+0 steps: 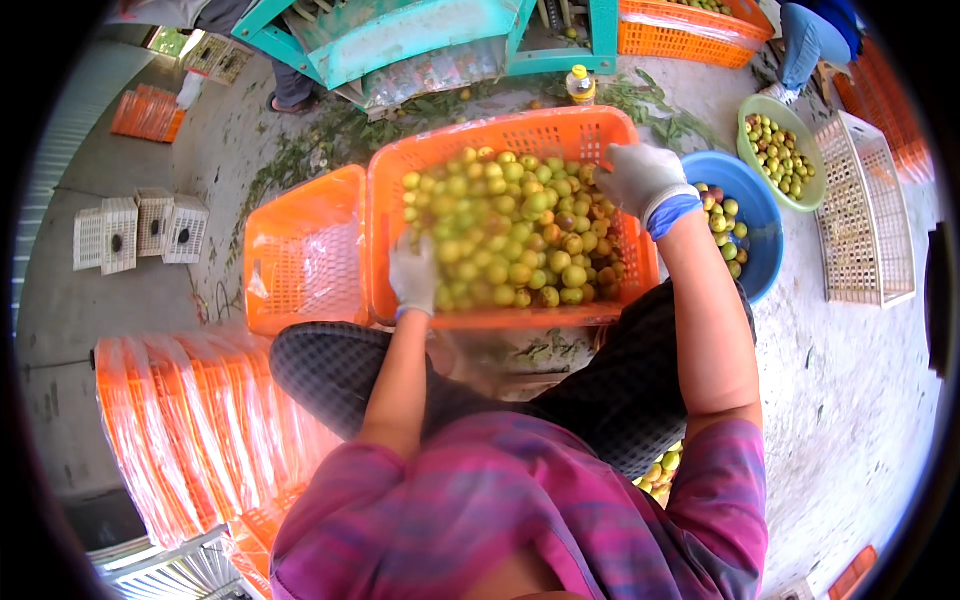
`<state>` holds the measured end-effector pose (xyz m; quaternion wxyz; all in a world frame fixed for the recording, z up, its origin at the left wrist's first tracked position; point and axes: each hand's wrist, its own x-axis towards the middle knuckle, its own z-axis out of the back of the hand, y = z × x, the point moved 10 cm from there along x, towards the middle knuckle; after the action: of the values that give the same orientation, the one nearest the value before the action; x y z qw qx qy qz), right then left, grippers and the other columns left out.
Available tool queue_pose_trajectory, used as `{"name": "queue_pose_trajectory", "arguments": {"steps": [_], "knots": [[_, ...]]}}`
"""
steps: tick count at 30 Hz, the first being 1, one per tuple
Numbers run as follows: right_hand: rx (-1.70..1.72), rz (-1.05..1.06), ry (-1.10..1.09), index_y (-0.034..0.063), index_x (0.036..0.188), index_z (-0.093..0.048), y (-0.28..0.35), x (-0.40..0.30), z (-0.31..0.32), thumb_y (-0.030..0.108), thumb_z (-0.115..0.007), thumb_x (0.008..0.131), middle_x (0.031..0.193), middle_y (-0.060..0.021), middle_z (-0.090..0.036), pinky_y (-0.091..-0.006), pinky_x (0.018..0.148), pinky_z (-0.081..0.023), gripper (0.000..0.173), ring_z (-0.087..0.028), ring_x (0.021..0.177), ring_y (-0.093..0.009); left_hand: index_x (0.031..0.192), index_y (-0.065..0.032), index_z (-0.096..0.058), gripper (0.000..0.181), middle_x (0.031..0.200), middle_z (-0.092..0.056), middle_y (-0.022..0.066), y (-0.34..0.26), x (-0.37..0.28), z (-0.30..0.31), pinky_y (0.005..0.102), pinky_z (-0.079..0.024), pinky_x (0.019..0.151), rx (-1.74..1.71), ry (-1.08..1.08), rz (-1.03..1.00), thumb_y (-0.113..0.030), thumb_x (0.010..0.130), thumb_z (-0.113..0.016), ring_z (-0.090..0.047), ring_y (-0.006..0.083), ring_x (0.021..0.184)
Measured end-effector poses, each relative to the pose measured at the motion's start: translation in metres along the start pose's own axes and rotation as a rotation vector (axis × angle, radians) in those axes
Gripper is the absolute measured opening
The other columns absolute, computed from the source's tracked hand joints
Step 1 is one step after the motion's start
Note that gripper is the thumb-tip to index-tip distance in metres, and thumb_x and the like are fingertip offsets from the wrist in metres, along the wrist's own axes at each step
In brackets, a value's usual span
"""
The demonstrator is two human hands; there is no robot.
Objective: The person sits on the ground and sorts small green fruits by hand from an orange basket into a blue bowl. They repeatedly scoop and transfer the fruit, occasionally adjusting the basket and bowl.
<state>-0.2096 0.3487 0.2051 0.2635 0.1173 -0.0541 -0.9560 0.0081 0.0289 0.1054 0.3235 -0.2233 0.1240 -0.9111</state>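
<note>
Before me is a large orange plastic crate (517, 321), filled with round yellow-green fruits (574, 276), some with brown or reddish marks. My left hand (412, 276), in a pale work glove, reaches inside the crate's left end against the fruit. Its fingertips are blurred, so its grip is unclear. At the far right corner my right hand (649, 176), gloved as well with a blue band at the wrist, hangs over the rim with curled fingers. Whether it grips the rim or a fruit is hidden. A second orange crate (300, 262), lined with clear plastic, touches the first on its left.
Right of the crate stands a blue basin (765, 225) with fruits, beyond it a green basin (816, 169). A white crate (862, 217) is farther right. Wrapped orange crates (202, 435) stack at left. A yellow-capped bottle (581, 86) stands near turquoise machinery (420, 49). Other people's legs show behind.
</note>
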Motion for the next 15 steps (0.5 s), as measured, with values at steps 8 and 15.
{"name": "queue_pose_trajectory", "arguments": {"steps": [8,15], "knots": [[0.0,-0.029,-0.006,0.0102,0.101,-0.07,-0.01,-0.003,0.001,0.04,-0.055,0.087,0.093,-0.012,-0.072,-0.0411,0.077,-0.054,0.036,-0.07,0.088,-0.028,0.105,-0.0076,-0.065,0.025,0.101,-0.065,0.0123,-0.212,-0.076,-0.117,0.0399,-0.052,0.083,-0.092,0.703,-0.468,-0.024,0.086,-0.063,-0.064,0.0291,0.097],[0.046,-0.064,-0.02,0.0083,0.095,-0.07,-0.038,-0.009,0.001,0.038,-0.054,0.087,0.091,-0.015,-0.071,-0.0424,0.075,-0.054,0.035,-0.069,0.086,-0.031,0.102,-0.0043,-0.065,0.029,0.112,-0.059,0.0165,-0.232,-0.108,-0.203,0.0416,-0.054,0.08,0.44,0.878,-0.648,-0.027,0.083,-0.069,-0.065,0.0328,0.095]]}}
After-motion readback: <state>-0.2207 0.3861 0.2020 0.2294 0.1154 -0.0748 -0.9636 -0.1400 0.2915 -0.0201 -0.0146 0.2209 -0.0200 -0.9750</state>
